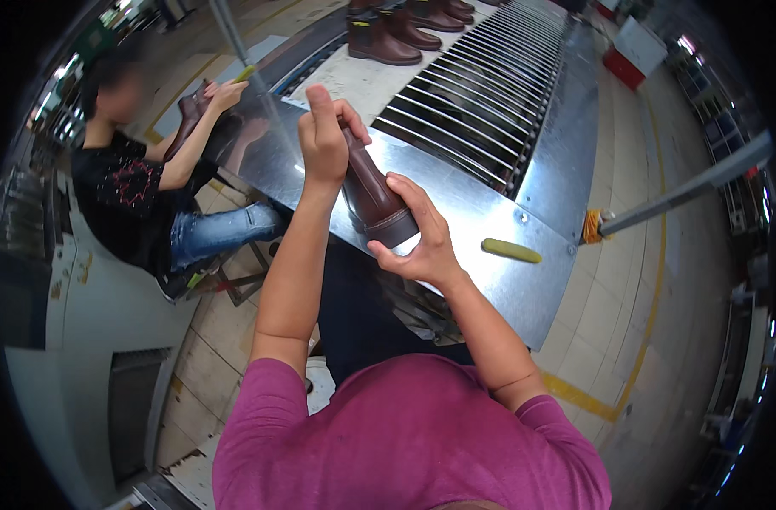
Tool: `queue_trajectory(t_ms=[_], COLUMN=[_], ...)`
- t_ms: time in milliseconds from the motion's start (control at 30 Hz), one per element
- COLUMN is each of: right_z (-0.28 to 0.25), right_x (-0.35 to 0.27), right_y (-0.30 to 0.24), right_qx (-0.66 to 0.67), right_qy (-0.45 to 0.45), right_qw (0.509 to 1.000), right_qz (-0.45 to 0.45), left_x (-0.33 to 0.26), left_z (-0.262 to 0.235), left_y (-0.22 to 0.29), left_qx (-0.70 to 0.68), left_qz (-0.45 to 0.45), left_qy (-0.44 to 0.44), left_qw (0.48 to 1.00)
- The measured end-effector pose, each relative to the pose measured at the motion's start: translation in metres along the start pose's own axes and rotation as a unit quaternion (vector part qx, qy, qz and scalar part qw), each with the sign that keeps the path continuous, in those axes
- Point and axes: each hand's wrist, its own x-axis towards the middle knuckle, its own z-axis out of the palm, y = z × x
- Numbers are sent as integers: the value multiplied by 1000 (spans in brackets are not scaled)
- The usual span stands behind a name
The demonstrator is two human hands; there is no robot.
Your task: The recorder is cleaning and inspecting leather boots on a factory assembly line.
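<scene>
A brown leather boot with a dark sole and a light stitched line is held tilted over the near edge of the metal table. My left hand is closed round its far part, thumb pointing up; the fingers are partly hidden behind the boot. On the near right, my right hand grips the boot beside its sole, with fingers on the upper and the thumb below. To the right of that hand, a slim olive-green oblong piece lies on the shiny metal tabletop.
Ahead runs a conveyor of metal rollers; brown boots stand on a white board along its left. At the left sits a co-worker with a brown boot and a yellow-green piece. A metal post stands right.
</scene>
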Motion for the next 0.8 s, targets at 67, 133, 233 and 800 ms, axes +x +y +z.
queue_trajectory(t_ms=[67, 133, 233, 800], right_z=[-15, -20, -14, 20], right_x=[-11, -23, -48, -104], right_y=[17, 40, 72, 132], right_qx=[-14, -17, -8, 143], right_qy=[6, 22, 58, 175], right_qw=[1000, 998, 986, 954], right_qz=[14, 59, 159, 198], left_x=[-11, -27, -52, -57], left_z=[18, 37, 66, 64], left_y=[6, -3, -47, -48], left_qx=[85, 160, 239, 421], left_qz=[65, 115, 150, 190], left_qy=[29, 53, -34, -500], left_qw=[994, 979, 959, 732])
